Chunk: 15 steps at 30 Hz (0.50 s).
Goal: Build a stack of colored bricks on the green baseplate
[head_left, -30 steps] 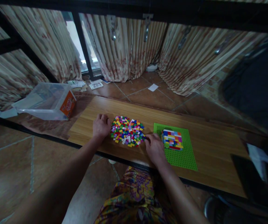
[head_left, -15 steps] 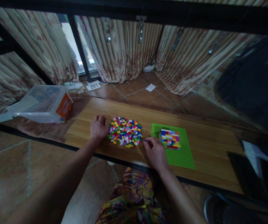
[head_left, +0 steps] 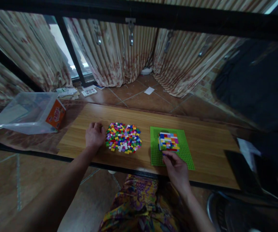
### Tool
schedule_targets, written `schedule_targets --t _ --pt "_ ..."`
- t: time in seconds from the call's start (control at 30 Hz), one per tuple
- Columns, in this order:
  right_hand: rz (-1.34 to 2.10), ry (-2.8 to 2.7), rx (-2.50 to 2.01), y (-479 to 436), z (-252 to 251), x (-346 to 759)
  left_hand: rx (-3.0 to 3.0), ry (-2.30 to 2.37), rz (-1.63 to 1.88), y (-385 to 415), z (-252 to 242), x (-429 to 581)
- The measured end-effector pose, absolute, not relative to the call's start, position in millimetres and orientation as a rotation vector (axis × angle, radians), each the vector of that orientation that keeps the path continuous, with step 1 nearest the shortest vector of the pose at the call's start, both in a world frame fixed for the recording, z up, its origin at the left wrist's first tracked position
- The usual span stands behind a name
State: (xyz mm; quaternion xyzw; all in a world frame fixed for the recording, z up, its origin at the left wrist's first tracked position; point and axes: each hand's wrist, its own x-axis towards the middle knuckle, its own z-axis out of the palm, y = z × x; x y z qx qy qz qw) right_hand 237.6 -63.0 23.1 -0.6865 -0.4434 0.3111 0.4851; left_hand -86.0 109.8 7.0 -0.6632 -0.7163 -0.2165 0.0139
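Note:
A multicoloured pile of toy bricks is spread on the wooden board. Beside its left edge rests my left hand, fingers curled down on the board, with no brick showing in it. My right hand pinches a small dark blue or purple toy brick between thumb and finger, over the green baseplate. Just beyond those fingertips, a block of stacked bricks in many colours stands on the baseplate. Whether the pinched brick touches the stack I cannot tell.
The wooden board lies along a long low table. At the left stands a clear plastic box with an orange label. Dark flat objects lie at the right end. Striped curtains hang behind.
My right hand has moved right, from beside the loose pile to the front of the brick stack, still pinching the small brick. My left hand stays by the pile. The view has shifted slightly.

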Motion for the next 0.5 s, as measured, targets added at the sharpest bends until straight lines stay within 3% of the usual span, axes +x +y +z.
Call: schedule_targets --t 0.5 --pt "0.221 -1.373 -1.769 -47 30 254 -2.063 -2.227 -0.676 110 8 -87"
